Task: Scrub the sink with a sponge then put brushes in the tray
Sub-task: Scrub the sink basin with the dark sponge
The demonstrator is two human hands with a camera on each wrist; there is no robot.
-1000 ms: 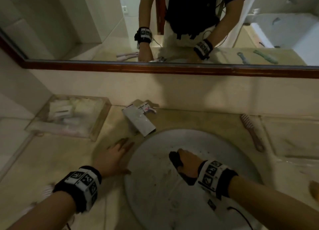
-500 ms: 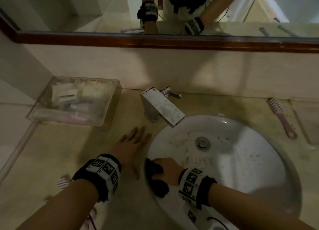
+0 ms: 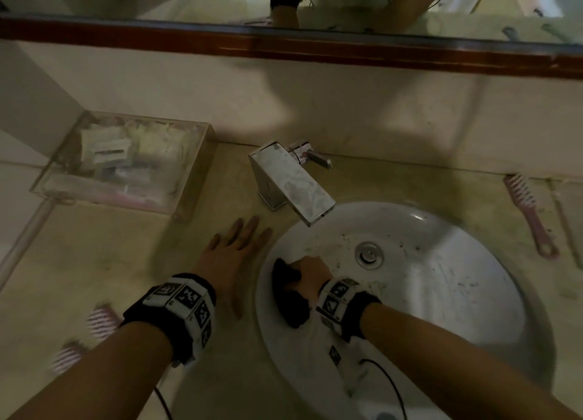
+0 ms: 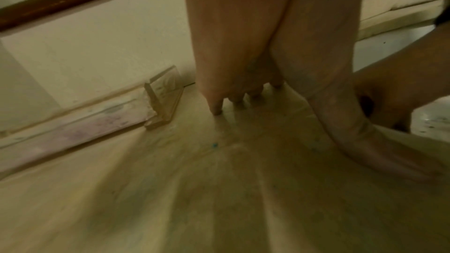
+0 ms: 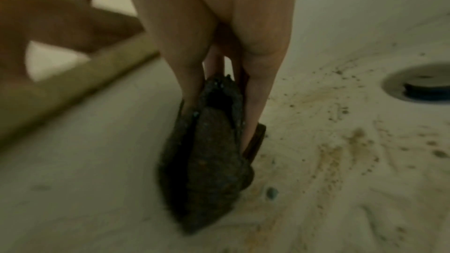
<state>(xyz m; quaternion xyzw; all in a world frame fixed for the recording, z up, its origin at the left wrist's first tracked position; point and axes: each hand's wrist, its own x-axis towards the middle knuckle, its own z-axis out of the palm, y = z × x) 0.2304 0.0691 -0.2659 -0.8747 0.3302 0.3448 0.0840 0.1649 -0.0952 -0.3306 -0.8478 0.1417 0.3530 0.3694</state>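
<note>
Both forearms reach forward, each wrist wrapped in a black band with white marker tiles. The left hand (image 3: 232, 255) lies flat, palm down, fingers (image 4: 216, 107) straight and slightly spread, thumb out to the side. The right hand (image 3: 307, 279) is curled, thumb and fingers pinching, knuckles up, close beside the left.

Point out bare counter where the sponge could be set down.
Bare beige counter lies between the clear plastic tray and the left hand. It is crowded near the pink striped brushes and inside the speckled white sink.
</note>
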